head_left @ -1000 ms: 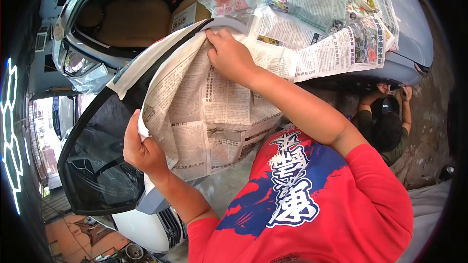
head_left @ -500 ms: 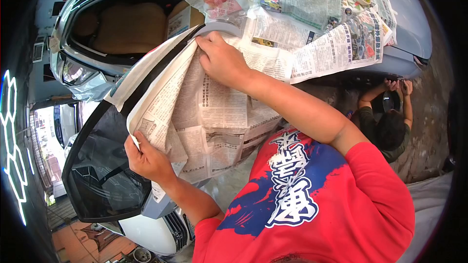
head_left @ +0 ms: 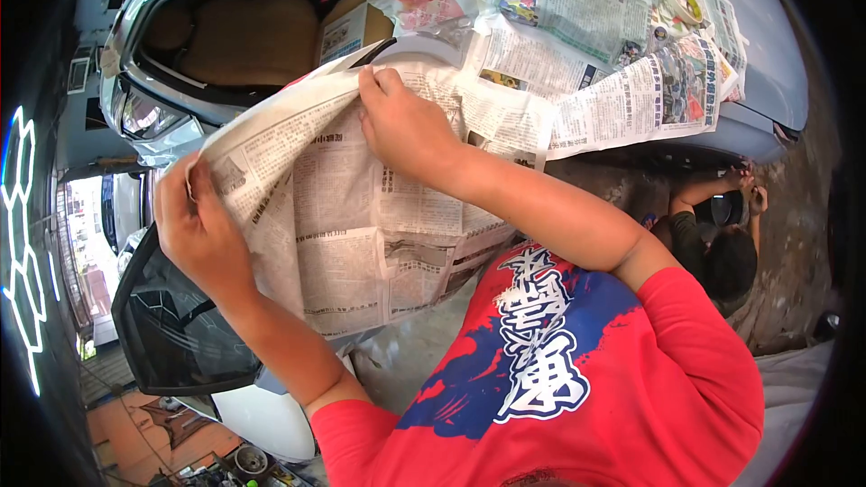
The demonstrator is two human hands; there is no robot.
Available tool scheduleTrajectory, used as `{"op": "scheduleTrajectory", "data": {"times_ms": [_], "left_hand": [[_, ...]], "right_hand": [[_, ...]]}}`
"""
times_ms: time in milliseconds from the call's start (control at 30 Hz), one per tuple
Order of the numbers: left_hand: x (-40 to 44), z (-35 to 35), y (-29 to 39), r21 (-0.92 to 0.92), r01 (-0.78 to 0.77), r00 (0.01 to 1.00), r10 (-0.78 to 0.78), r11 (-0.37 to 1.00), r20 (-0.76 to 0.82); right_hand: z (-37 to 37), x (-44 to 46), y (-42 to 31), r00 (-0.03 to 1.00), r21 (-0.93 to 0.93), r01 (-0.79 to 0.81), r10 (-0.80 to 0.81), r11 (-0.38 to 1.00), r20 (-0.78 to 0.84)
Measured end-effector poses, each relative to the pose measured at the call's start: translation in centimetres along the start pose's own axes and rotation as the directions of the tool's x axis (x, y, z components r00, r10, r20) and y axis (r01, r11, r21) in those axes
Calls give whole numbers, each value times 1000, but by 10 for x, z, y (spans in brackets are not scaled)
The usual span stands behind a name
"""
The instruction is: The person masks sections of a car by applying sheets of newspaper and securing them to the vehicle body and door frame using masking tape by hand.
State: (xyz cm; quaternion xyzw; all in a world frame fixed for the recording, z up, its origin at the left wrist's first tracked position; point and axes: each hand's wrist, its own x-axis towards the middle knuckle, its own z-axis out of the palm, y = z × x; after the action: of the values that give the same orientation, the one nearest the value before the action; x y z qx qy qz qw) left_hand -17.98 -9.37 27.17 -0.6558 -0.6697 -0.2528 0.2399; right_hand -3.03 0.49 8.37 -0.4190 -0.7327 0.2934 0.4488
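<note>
A large newspaper sheet [head_left: 338, 207] hangs over the side of a grey car and the open door's frame. My left hand [head_left: 200, 221] pinches its far left corner near the door edge. Further right, my right hand [head_left: 401, 126] has its fingers closed on the sheet's upper edge, by the car's window pillar. The dark door window [head_left: 180, 329] shows below the paper. More newspaper [head_left: 564, 13] covers the car body behind, and a roll of yellow tape [head_left: 684, 2] lies on it.
Another person [head_left: 726, 261] is low beside the car at the right, both hands raised near its lower edge. The car's brown seat [head_left: 239, 41] shows through the opening. A white car part [head_left: 266, 419] and assorted items [head_left: 250, 460] are at the lower left.
My left hand has moved up and left with the newspaper's corner, spreading the sheet over the dark door frame. My right hand stays at the upper edge. The other person's hands have shifted slightly.
</note>
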Motion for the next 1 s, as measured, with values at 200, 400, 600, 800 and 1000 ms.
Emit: {"op": "scheduleTrajectory", "data": {"times_ms": [200, 400, 600, 800, 1000], "left_hand": [[40, 12, -12, 52, -153, 988, 153, 987, 11], [84, 31, -65, 139, -443, 894, 448, 886, -6], [124, 59, -85, 95, -495, 868, 496, 863, 17], [131, 82, -98, 34, -266, 961, 262, 963, 92], [129, 60, -83, 361, -401, 912, 405, 842, 70]], "right_hand": [[9, -6, 3, 998, -41, 59, -59, 997, -16], [15, -7, 11, 992, -112, 114, -119, 987, -41], [1, -1, 16, 990, -73, 129, -133, 989, -52], [-15, 64, 4, 951, 158, 277, -248, 948, -184], [7, 107, -27, 988, 444, -89, 22, 892, 155]]}}
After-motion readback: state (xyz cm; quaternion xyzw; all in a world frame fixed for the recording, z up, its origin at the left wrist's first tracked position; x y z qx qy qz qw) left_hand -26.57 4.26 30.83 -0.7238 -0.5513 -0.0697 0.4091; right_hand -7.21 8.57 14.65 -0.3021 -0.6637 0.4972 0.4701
